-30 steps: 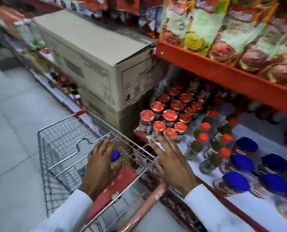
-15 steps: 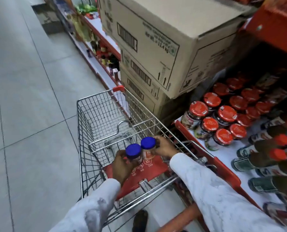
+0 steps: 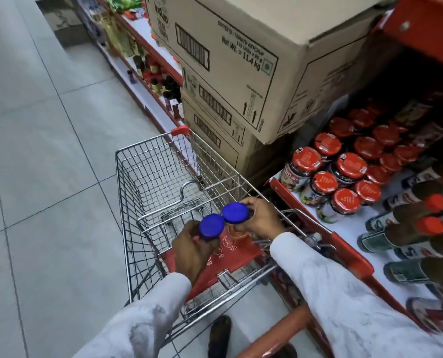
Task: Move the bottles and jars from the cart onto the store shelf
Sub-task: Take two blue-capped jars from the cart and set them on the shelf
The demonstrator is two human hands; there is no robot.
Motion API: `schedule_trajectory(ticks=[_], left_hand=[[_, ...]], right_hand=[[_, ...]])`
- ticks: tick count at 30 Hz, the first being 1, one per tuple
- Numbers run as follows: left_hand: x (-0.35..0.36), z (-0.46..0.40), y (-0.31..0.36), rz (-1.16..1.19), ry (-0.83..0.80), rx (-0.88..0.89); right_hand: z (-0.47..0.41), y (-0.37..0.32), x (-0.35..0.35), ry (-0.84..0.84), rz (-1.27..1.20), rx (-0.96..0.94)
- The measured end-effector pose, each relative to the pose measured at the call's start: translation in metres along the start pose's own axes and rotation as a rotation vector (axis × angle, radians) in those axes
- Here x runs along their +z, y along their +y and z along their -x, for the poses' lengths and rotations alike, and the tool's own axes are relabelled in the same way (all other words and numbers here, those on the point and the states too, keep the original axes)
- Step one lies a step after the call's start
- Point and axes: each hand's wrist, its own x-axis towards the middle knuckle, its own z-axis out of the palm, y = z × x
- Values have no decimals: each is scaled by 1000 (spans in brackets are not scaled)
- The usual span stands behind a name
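Observation:
Over the red child seat of the wire cart (image 3: 127, 192), each of my hands holds a blue-lidded jar. My left hand (image 3: 190, 250) grips the left blue-lidded jar (image 3: 211, 225) from below. My right hand (image 3: 260, 219) grips the right blue-lidded jar (image 3: 235, 213) from the side. The two lids almost touch. The store shelf (image 3: 349, 228) lies to the right, with a white deck and a red front edge. On it stand red-lidded jars (image 3: 347, 165) and bottles with orange caps (image 3: 406, 215). The cart basket looks bare beyond my hands.
Stacked cardboard boxes (image 3: 230, 63) sit between the cart and the shelf, overhanging the shelf's left end. A red upper shelf (image 3: 427, 24) juts out at the top right. Grey tiled floor (image 3: 39, 177) spreads to the left. My shoe (image 3: 219, 334) shows below the cart handle (image 3: 274, 332).
My right hand left the shelf and took a second blue-lidded jar in the cart beside the left hand's jar. Both jars have risen slightly above the child seat. The view swung left.

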Motion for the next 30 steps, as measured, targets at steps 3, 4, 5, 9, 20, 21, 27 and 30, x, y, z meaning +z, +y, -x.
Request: schedule_trajectory(ticks=[3,4,5,9,20,21,27,30], left_hand=[[-20,7,27,68,-9,115],[-26,10,40,106,-17,153],[-31,14,53,133,-27,197],[-37,34,106,171,-147,347],[63,156,222,191,-577,689],[77,172,228,182,-597,710],[161,254,241,121,-787,754],[203,287,234,61,-849,778]], right_hand=[[36,-19,-33,75,-124,-57],[52,-24,-45,109,-173,-78],[68,-28,-56,147,-210,-96],[133,-33,-103,312,-306,-153],[325,42,-216,770,-293,-87],[343,54,-223,810,-288,-69],[430,136,-250,1025,-287,54],[453,177,-254,1116,-260,130]])
